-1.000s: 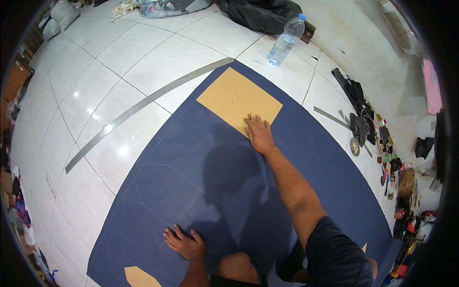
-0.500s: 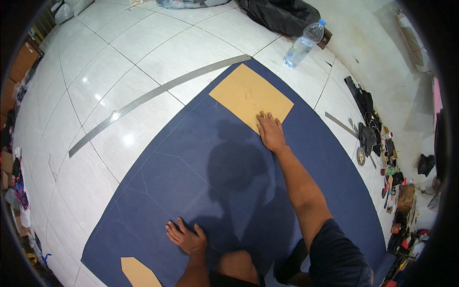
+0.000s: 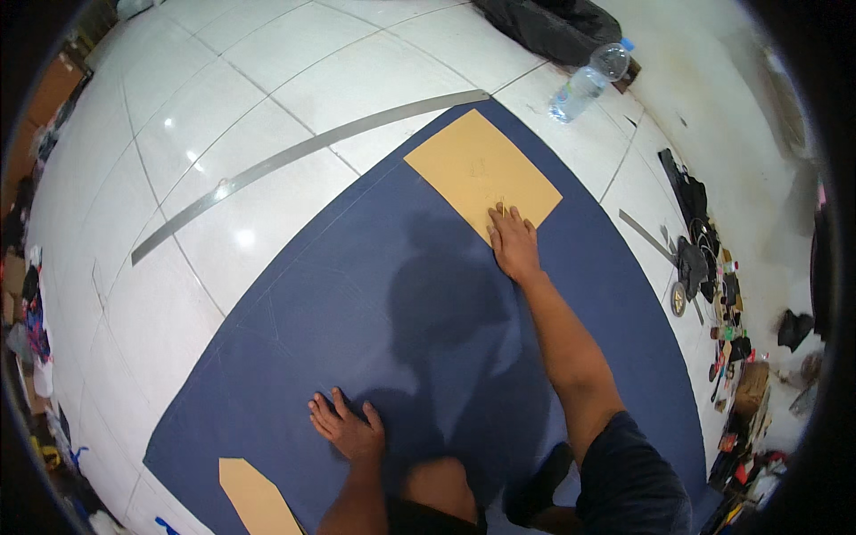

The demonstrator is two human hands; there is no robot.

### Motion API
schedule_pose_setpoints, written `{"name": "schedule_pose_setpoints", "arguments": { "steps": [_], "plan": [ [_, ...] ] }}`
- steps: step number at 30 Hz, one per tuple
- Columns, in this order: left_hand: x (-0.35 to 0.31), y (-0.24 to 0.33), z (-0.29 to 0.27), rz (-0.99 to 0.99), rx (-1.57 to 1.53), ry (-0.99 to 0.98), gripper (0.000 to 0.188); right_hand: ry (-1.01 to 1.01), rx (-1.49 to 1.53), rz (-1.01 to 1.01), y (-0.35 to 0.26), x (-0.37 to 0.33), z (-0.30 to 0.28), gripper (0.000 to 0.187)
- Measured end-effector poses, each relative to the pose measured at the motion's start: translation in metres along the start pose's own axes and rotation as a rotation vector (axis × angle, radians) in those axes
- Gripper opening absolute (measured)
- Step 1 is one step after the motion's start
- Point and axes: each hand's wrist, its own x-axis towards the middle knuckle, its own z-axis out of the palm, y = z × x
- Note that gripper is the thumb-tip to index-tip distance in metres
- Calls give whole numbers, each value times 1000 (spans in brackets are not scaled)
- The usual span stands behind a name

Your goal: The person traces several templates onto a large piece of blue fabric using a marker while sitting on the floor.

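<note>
Kneeling on a white tiled floor (image 3: 294,53), a person leans forward over a large sheet of dark blue fabric (image 3: 374,294) spread flat on the tiles, seen from a camera on their head looking down.

Their right hand (image 3: 512,242) reaches far ahead with the arm stretched out. It lies palm down, its fingers (image 3: 501,217) straight and close together, pressing on the near edge of a tan paper pattern piece (image 3: 477,169). That four-sided piece lies flat on the fabric near its far corner. The hand grips nothing; it only rests on the paper.

Their left hand (image 3: 348,428) is close to the body, planted flat on the blue fabric with its fingers (image 3: 323,412) spread wide. It holds nothing either. Just beside it, toward the near left edge of the fabric, lies a second tan pattern piece (image 3: 254,495), narrow with a pointed end.

A long grey metal ruler (image 3: 294,160) lies on the bare tiles beyond the fabric, running from the left toward the fabric's far corner. A clear plastic bottle (image 3: 584,82) lies on its side past that corner, near a heap of black cloth (image 3: 553,27). Along the right wall sits a clutter of dark tools and small items (image 3: 713,294), too small to tell apart. A shorter metal strip (image 3: 644,234) lies on the tiles to the right of the fabric.
</note>
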Motion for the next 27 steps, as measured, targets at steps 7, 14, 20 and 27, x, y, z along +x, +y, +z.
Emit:
{"name": "schedule_pose_setpoints", "arguments": {
  "steps": [7, 14, 20, 27],
  "plan": [
    [0, -5, 4, -1, -14, 9, 67, -8, -19, -233, -112, -106, 22, 45],
    [3, 3, -6, -48, -31, -28, 68, 8, 218, 14, -178, -98, 5, 60],
    [2, 0, 2, -18, -73, -5, 67, 44, -29, -20, -173, -53, 34, 76],
    [1, 1, -2, -17, -66, -68, 69, -241, 97, -436, -70, 13, -20, 72]
  ]
}}
